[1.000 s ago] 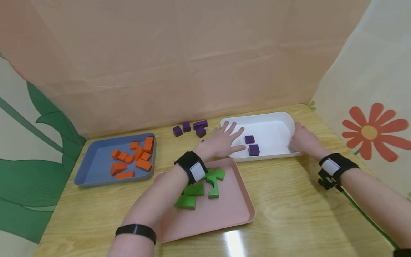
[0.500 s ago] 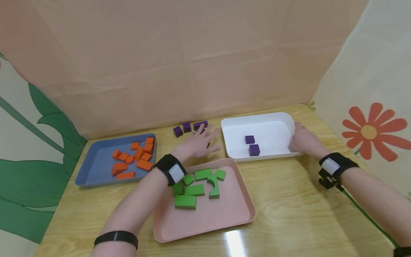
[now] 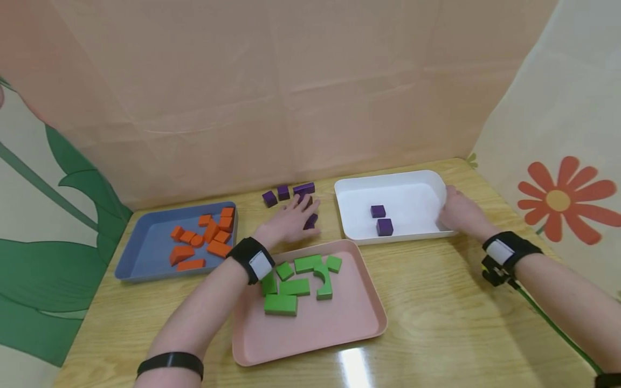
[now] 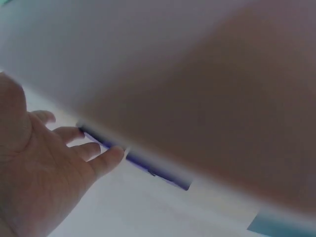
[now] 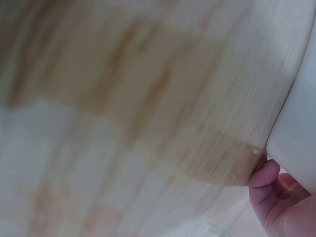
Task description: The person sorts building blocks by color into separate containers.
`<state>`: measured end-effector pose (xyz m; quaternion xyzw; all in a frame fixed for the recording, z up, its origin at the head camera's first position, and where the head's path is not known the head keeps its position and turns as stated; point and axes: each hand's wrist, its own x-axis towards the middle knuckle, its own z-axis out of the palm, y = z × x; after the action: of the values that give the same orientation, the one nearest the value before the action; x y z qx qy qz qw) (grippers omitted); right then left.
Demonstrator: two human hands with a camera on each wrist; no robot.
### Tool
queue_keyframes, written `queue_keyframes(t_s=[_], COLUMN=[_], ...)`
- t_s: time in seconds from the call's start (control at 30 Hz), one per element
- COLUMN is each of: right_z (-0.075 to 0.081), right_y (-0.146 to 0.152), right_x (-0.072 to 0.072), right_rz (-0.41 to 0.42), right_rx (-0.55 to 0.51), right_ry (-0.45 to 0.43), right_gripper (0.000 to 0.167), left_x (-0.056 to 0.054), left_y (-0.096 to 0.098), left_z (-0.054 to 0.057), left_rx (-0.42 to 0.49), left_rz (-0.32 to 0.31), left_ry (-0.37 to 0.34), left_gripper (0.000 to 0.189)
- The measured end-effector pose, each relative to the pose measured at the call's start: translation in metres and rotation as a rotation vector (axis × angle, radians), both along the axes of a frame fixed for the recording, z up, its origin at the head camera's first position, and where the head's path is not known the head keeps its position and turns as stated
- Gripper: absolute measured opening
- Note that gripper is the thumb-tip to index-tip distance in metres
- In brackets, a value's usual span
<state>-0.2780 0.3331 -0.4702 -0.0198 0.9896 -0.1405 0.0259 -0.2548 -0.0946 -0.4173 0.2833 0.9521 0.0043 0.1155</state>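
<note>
My left hand (image 3: 287, 222) reaches over a small group of purple blocks behind the pink tray, its fingers spread. One purple block (image 3: 311, 221) shows between thumb and fingers, and another purple block (image 3: 304, 199) is partly hidden under the fingertips. Just beyond lie a long purple block (image 3: 304, 188) and two purple cubes. In the left wrist view dark purple edges (image 4: 158, 173) appear past the fingers, mostly covered by a blurred surface. At the right end of the white tray (image 3: 412, 196), my right hand (image 3: 461, 212) grips the wall. Two purple blocks sit inside that tray.
The pink tray (image 3: 344, 318) at the front holds several green blocks (image 3: 295, 287). To the left stands a blue tray (image 3: 145, 242) with several orange blocks (image 3: 211, 231). A paper-like backdrop (image 3: 291, 97) rises behind the table (image 3: 436, 323).
My left hand has moved left from the near left edge of the white tray to the purple blocks, then lowered slightly among them. The right hand has stayed at the tray's end.
</note>
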Motion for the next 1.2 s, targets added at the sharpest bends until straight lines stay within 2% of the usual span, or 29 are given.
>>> queue_keyframes(t_s=[0.17, 0.43, 0.5, 0.67, 0.8, 0.93, 1.07, 1.2], right_z=[0.0, 0.001, 0.001, 0.002, 0.003, 0.003, 0.002, 0.001], right_y=[0.0, -0.001, -0.001, -0.001, -0.001, -0.002, -0.002, -0.001], right_x=[0.001, 0.001, 0.001, 0.001, 0.001, 0.001, 0.001, 0.001], right_rz=[0.003, 0.016, 0.014, 0.004, -0.003, -0.005, -0.008, -0.009], right_rx=[-0.011, -0.018, -0.02, -0.024, -0.025, -0.028, -0.032, -0.029], right_ry=[-0.006, 0.007, 0.0, -0.01, -0.016, -0.019, -0.017, -0.005], right_gripper=[0.061, 0.06, 0.061, 0.062, 0.063, 0.063, 0.062, 0.061], left_x=[-0.002, -0.006, -0.006, -0.005, -0.005, -0.005, -0.004, -0.004], left_y=[-0.005, -0.011, -0.012, -0.012, -0.012, -0.014, -0.017, -0.021], left_z=[-0.004, -0.008, -0.009, -0.009, -0.01, -0.01, -0.007, 0.0], left_rx=[0.019, 0.135, 0.127, 0.115, 0.121, 0.119, 0.161, 0.235], left_rz=[-0.004, 0.113, 0.116, 0.076, 0.053, 0.025, -0.004, 0.025], left_ry=[0.044, 0.175, 0.191, 0.225, 0.236, 0.241, 0.207, 0.159], left_gripper=[0.08, 0.08, 0.073, 0.046, 0.029, 0.022, 0.016, 0.017])
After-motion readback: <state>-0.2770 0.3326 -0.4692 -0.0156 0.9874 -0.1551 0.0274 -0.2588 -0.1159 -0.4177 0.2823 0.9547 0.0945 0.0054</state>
